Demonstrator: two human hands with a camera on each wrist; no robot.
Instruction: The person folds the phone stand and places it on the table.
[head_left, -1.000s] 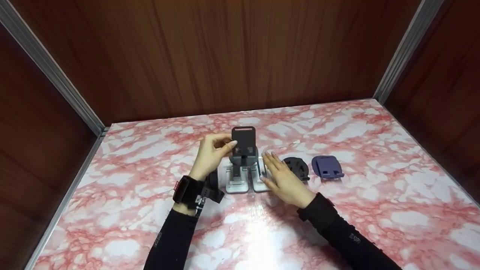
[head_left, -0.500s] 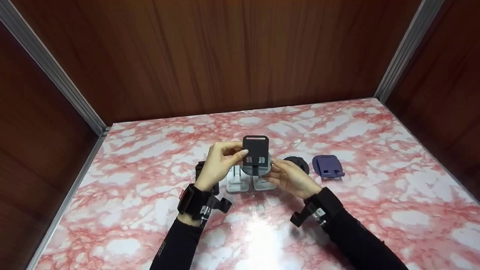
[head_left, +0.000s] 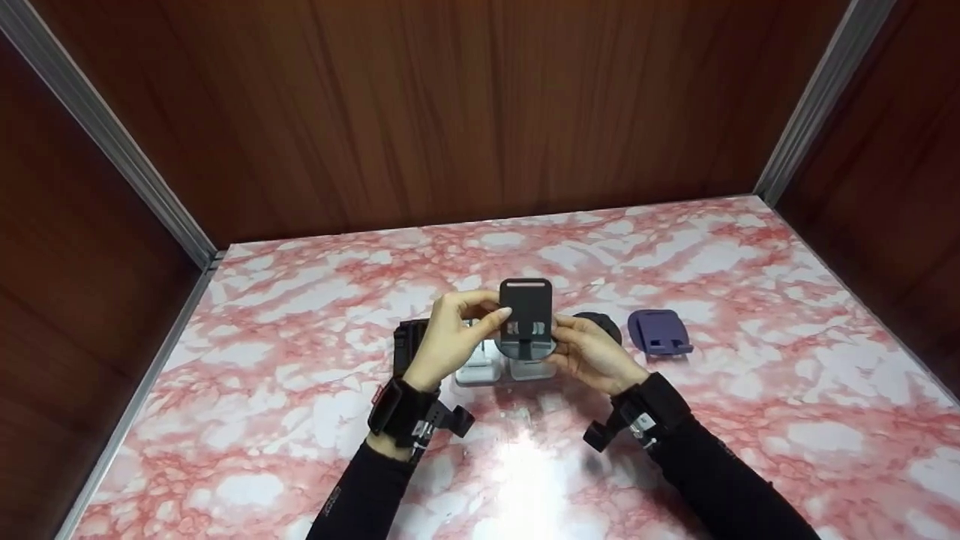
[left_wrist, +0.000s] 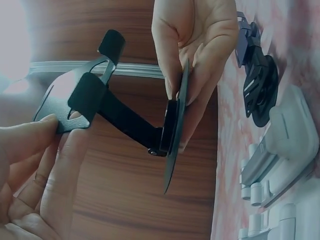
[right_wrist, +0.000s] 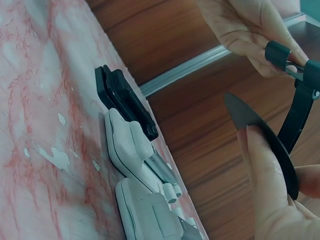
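Note:
Both hands hold a dark phone stand (head_left: 526, 303) up above the table. My left hand (head_left: 448, 339) pinches the edge of its slotted phone plate (left_wrist: 59, 102) between thumb and fingers. On the other side, my right hand (head_left: 595, 355) grips the thin round base (right_wrist: 252, 119), with fingers on one face and thumb on the other. A bent arm (left_wrist: 127, 117) joins plate and base in the left wrist view. Below the hands lie two white folded stands, a left one (head_left: 478, 369) and a right one (head_left: 532, 369), partly hidden in the head view.
Left of the white stands lies a black folded stand (right_wrist: 125, 102). A black round stand (head_left: 600, 322) is partly behind my right hand, with a purple stand (head_left: 660, 332) farther right. Wooden panels (head_left: 480, 112) wall in the marbled table (head_left: 300, 300).
My right hand, earlier stretched flat beside the stand, has turned and taken hold of its round base. The phone stand and my left hand have shifted right and slightly nearer.

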